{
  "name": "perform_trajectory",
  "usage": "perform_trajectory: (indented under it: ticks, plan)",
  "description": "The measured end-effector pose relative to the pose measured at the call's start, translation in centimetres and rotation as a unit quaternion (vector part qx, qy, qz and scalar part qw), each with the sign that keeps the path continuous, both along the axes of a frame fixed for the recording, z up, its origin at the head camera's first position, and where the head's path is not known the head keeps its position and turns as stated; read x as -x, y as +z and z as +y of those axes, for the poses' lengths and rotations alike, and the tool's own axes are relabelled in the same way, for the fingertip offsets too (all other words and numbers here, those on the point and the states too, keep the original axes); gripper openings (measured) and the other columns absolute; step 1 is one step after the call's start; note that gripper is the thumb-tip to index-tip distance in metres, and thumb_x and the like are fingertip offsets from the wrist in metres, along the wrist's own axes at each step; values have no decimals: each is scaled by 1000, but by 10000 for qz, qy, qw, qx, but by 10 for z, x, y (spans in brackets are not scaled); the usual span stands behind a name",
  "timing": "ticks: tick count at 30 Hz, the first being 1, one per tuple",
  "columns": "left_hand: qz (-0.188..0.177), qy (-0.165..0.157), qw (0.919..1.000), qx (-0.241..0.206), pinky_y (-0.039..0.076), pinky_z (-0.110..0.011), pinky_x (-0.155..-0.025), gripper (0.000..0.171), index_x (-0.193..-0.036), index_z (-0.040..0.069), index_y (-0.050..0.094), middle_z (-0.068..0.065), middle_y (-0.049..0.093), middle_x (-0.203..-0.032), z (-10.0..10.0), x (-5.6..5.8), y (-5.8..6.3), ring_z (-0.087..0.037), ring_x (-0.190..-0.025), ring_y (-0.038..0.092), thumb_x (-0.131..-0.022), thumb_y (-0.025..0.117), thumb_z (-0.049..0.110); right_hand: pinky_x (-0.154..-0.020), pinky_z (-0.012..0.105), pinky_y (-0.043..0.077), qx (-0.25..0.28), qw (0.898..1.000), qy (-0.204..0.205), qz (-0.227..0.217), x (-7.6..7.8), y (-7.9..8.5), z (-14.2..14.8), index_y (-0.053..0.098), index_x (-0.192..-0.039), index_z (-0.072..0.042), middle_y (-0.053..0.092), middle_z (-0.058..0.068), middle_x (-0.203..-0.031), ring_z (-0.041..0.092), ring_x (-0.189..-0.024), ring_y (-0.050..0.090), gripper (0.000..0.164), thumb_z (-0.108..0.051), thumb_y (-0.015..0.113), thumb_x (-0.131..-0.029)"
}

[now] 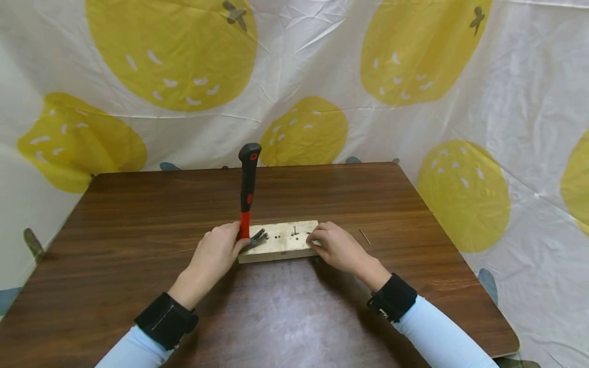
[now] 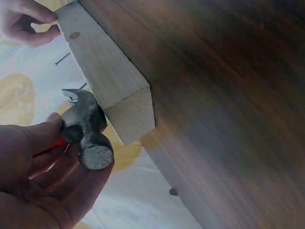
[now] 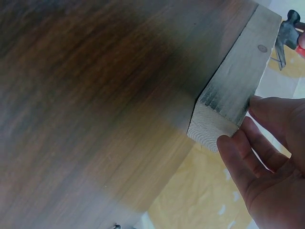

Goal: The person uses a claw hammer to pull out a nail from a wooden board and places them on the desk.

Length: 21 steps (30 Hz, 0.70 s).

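Note:
My left hand [image 1: 220, 246] holds a claw hammer [image 1: 249, 189] low on its red neck, close to the head. The black grip points straight up, and the claw lies over the left end of a pale wooden block [image 1: 282, 254]. In the left wrist view the steel hammer head [image 2: 86, 114] is right beside the block's face, with a nail close to the claw. My right hand [image 1: 339, 245] grips the block's right end, thumb on one side and fingers at the end and top. A nail [image 1: 295, 230] stands upright in the block, among several dark holes.
A loose nail [image 1: 365, 236] lies on the brown wooden table [image 1: 184, 199], right of the block. Behind the table hangs a white cloth [image 1: 294, 76] printed with yellow fruit.

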<state>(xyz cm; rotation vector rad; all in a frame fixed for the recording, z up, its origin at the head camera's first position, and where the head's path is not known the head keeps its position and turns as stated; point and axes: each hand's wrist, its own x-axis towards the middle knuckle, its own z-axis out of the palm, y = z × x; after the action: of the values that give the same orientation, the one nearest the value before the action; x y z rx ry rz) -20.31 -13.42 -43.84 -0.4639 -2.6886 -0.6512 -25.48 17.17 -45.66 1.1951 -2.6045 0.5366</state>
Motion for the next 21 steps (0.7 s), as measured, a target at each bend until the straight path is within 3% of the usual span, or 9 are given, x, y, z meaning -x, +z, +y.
perform_trajectory:
  ticks: [10,16,21]
  plan:
    - [-20,-56,9997,-257,55,-49,-59,17,-98,2,66,-11,69,-87,-4,-1,-3,-31,-71,69,-93,78,13,-79,36,52,24,10000,7,34,0,1,0,76,-100,-8,68,3,-96,21,-90,62,9,-6,78,-91]
    - [-57,-78,9992,-390,51,-44,-58,17,-98,2,66,-5,62,-77,-6,-2,-5,-23,-63,59,-92,78,12,-79,36,52,30,10000,-8,61,-1,2,0,76,-100,-8,68,3,-95,21,-90,62,9,-5,78,-91]
    - [63,-57,9988,-488,52,-45,-60,14,-95,3,67,-4,63,-75,-7,-4,-9,-22,-64,59,-92,78,11,-79,36,53,38,10000,-16,69,-1,1,0,76,-100,-8,68,4,-96,21,-91,62,10,-5,78,-90]
